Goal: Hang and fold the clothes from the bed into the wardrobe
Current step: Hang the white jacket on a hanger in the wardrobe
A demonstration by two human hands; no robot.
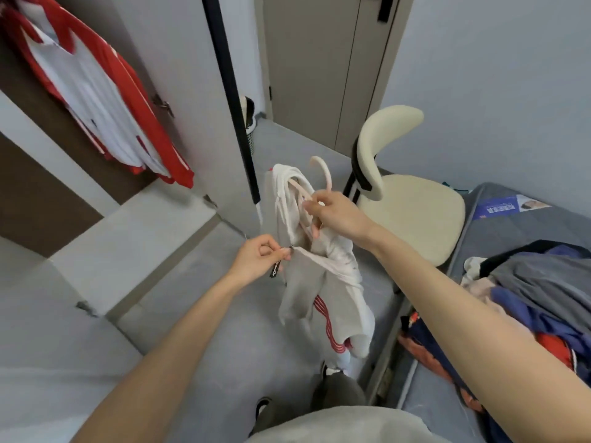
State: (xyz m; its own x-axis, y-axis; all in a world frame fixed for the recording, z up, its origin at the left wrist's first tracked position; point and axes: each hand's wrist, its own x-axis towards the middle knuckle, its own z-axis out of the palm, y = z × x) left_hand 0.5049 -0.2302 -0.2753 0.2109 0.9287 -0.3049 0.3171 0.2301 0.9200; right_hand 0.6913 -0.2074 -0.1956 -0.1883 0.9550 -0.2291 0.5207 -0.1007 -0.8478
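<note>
- Jacket [323, 282], white with red stripes, hangs in the air on a pink hanger [323, 175], between both hands.
- Right hand [339, 219] curls its fingers round the hanger just under the hook. Hold it tight and level.
- Left hand [259, 260] pinches what looks like the zip pull [290, 249], just below and left of the right hand.
- Pull gently, so the jacket sits straight and does not slip off.
- Wardrobe [48, 193] stands open, far left of the hands.
- More clothes [537, 292] lie on the bed [511, 225], to the right.
</note>
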